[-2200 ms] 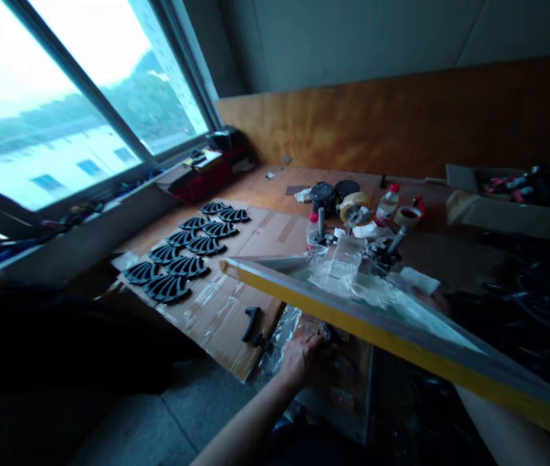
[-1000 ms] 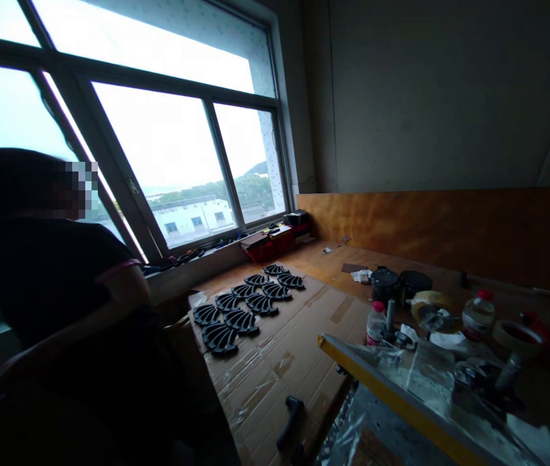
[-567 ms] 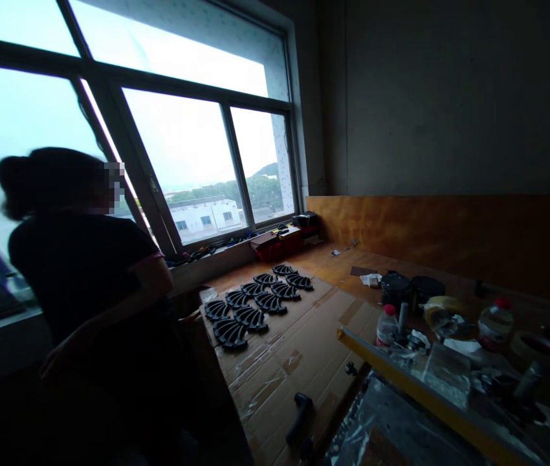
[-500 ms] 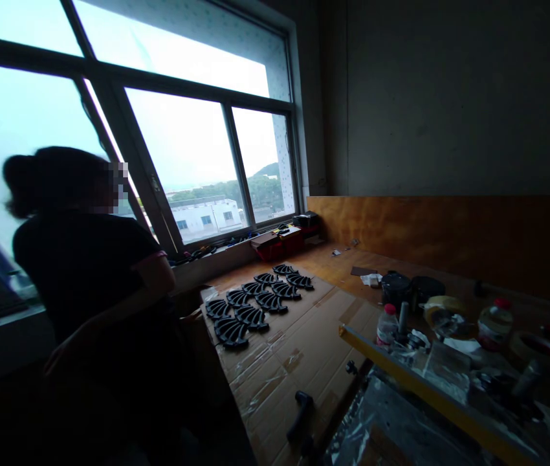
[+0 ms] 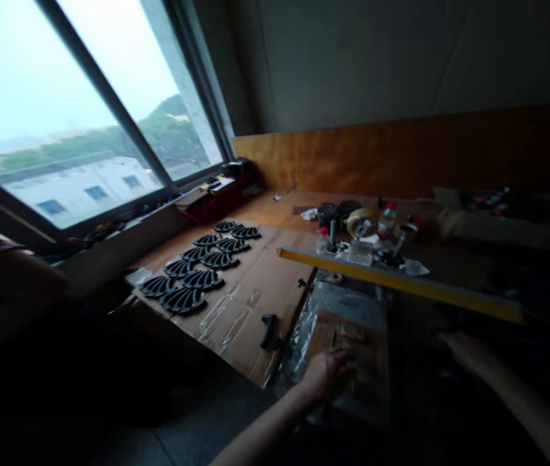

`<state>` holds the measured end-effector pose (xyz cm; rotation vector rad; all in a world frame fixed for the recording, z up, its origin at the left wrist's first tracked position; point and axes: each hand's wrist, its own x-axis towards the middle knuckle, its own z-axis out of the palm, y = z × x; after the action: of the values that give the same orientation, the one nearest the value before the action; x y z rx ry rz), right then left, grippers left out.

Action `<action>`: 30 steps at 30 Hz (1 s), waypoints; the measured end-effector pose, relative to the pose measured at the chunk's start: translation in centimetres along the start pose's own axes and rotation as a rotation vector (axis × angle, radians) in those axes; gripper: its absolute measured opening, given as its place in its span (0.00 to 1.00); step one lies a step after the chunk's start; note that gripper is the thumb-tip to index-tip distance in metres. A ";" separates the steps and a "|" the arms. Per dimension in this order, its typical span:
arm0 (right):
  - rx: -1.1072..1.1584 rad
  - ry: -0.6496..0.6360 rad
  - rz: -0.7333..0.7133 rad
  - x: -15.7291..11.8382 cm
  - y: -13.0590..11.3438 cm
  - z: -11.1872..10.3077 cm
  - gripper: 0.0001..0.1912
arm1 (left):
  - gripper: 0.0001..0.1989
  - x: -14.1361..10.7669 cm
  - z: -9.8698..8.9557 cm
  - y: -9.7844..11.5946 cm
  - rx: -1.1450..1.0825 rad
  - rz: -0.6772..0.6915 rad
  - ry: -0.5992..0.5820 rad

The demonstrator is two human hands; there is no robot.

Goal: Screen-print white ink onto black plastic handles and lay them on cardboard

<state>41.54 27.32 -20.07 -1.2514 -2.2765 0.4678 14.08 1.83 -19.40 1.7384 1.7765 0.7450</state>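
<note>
My left hand (image 5: 328, 372) is over a brown board (image 5: 321, 333) on the dark work surface, its fingers bent and blurred, and what they hold, if anything, cannot be made out. My right hand (image 5: 464, 349) reaches in from the lower right over a dark area below the yellow bar (image 5: 391, 281); its fingers are smeared by motion. Several black fan-shaped parts (image 5: 200, 279) lie in rows on the cardboard (image 5: 250, 291). A black handle-like piece (image 5: 268, 330) rests near the cardboard's front edge.
Beyond the yellow bar are bottles with red caps (image 5: 387, 220), a tape roll (image 5: 360, 223) and black round items (image 5: 328, 213). At far left a person's arm (image 5: 17, 278) shows dimly. Red boxes (image 5: 207, 204) stand below the window.
The view has swung right and down. Both my hands have come into the frame. Most of the person at the left has dropped out of view.
</note>
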 end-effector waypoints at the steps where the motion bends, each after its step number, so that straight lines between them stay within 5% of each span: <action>1: -0.050 -0.118 0.028 -1.0 0.7 -0.6 0.13 | 0.13 -0.8 -0.7 -0.5 -0.040 -0.054 0.035; 4: -0.147 -0.121 0.094 -1.7 0.9 -2.1 0.21 | 0.14 -2.6 -3.5 -2.9 -0.169 -0.184 0.124; 8: 0.136 0.024 0.279 -2.1 -3.6 -2.0 0.15 | 0.17 -4.2 -6.2 -6.0 -0.325 -0.310 0.208; 12: 0.744 -0.129 0.466 -4.9 -11.4 2.4 0.25 | 0.21 -4.5 -7.0 -7.9 -0.390 -0.385 0.228; 14: 0.828 -0.160 0.479 -6.2 -14.5 5.5 0.26 | 0.22 -4.2 -7.0 -8.5 -0.415 -0.388 0.229; 18: 0.352 -0.076 0.328 -7.6 -16.6 9.3 0.18 | 0.21 -3.8 -7.0 -9.4 -0.456 -0.366 0.205; 23: -0.102 -0.160 0.053 -8.0 -15.8 8.9 0.12 | 0.21 -2.9 -8.6 -9.3 -0.478 -0.342 0.191; 27: -0.260 -0.156 -0.047 -7.2 -17.0 8.6 0.12 | 0.22 0.0 -12.1 -6.8 -0.555 -0.250 0.302; 30: -0.242 -0.166 -0.237 -6.5 -18.3 10.1 0.23 | 0.25 3.3 -15.2 -3.2 -0.698 -0.100 0.473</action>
<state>26.21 11.65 -20.56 -1.0643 -2.6464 0.2219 0.96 4.87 -11.04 1.0507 1.5728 1.5988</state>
